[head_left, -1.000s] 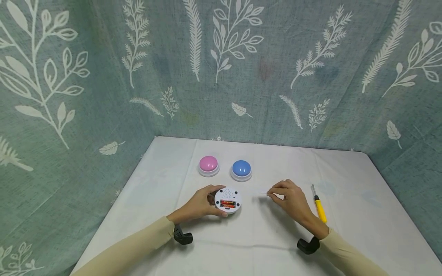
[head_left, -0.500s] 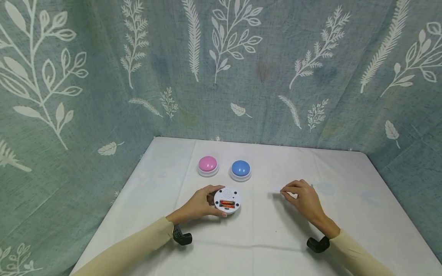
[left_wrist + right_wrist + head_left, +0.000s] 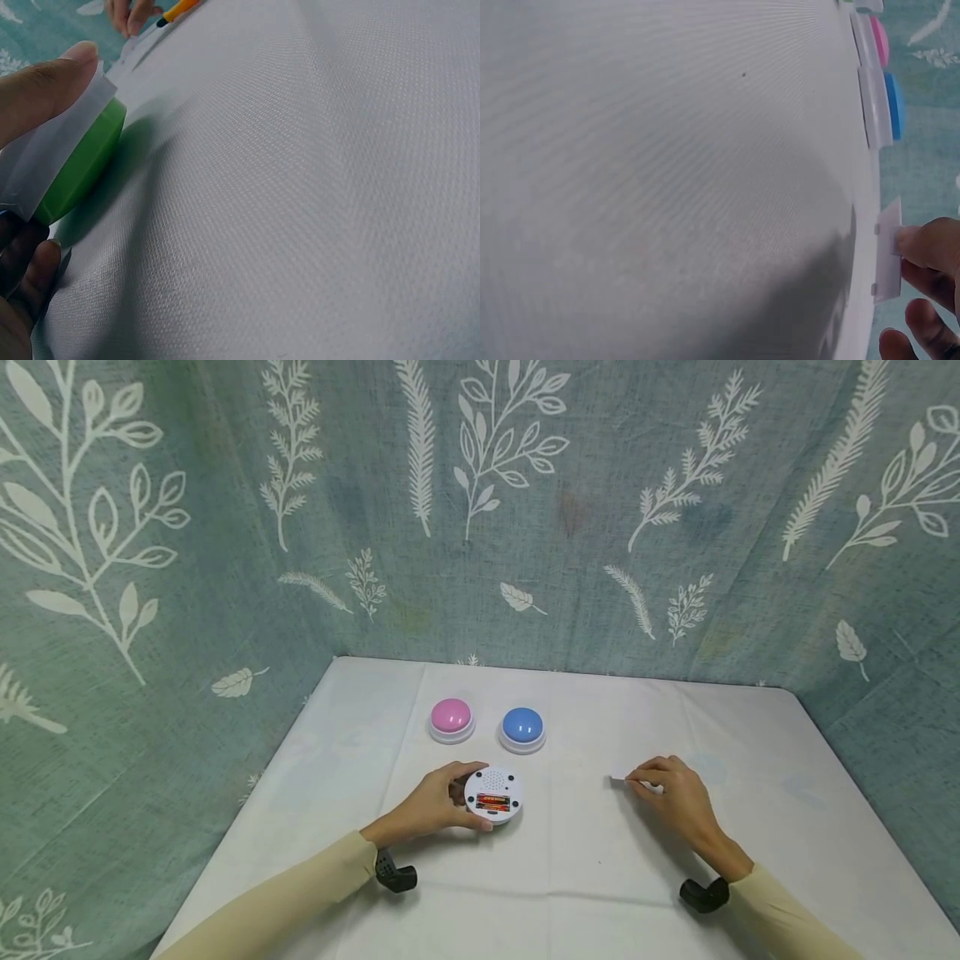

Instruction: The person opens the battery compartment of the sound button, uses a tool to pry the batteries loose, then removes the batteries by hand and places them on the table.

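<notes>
The left hand (image 3: 435, 802) grips a round white button unit (image 3: 514, 792) from its left side, at the middle of the desk (image 3: 585, 910), with the fingers clamped around its rim. Its underside is turned up toward the head camera: a dotted speaker grille (image 3: 494, 779), small dark spots around the edge, and an uncovered recess holding red-and-black batteries (image 3: 492, 802). The left wrist view shows a glossy green dome (image 3: 86, 165) beneath the white casing, facing the desk.

Well apart to the right, the right hand (image 3: 670, 797) pinches a thin white panel (image 3: 888, 259) between thumb and fingers, held together on one edge of it. The panel seems flat and roughly rectangular, with small tabs along the opposite edge, though it is seen at a steep angle. Behind the unit stand a pink button (image 3: 451, 717) and a blue button (image 3: 522, 725), side by side, domes up on white bases.
</notes>
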The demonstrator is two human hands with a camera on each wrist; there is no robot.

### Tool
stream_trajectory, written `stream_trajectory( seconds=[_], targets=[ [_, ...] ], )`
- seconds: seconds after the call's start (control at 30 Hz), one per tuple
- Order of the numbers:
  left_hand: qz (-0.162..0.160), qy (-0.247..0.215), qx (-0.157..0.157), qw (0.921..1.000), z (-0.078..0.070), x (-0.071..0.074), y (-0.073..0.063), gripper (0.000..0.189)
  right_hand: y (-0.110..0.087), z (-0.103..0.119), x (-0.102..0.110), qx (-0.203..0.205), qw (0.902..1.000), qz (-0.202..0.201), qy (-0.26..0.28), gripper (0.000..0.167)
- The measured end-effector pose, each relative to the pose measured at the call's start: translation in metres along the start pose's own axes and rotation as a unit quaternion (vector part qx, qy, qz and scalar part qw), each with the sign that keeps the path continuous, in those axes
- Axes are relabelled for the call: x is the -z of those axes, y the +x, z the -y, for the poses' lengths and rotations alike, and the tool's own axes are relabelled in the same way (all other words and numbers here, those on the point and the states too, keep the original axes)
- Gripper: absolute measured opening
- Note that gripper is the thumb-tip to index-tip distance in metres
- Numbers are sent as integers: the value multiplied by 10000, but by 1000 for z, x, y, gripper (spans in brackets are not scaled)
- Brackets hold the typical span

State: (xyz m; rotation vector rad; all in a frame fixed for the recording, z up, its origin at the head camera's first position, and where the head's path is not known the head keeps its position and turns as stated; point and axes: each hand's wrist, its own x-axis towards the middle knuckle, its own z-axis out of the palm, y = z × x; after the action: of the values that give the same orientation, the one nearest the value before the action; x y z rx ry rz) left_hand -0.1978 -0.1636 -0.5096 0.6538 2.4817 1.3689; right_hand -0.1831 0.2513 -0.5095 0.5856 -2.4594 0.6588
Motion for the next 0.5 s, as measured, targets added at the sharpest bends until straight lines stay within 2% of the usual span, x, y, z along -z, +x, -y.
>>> stream_trajectory(
  seconds=[0.37, 0.5],
  targets=[
    [7, -10, 68, 10000, 1, 1, 0, 94, -8, -3, 2, -209, 9997, 150, -48, 17],
    [20, -38, 73, 10000, 0, 2, 0, 94, -9, -3, 3, -167, 9997, 165, -45, 17]
  ],
)
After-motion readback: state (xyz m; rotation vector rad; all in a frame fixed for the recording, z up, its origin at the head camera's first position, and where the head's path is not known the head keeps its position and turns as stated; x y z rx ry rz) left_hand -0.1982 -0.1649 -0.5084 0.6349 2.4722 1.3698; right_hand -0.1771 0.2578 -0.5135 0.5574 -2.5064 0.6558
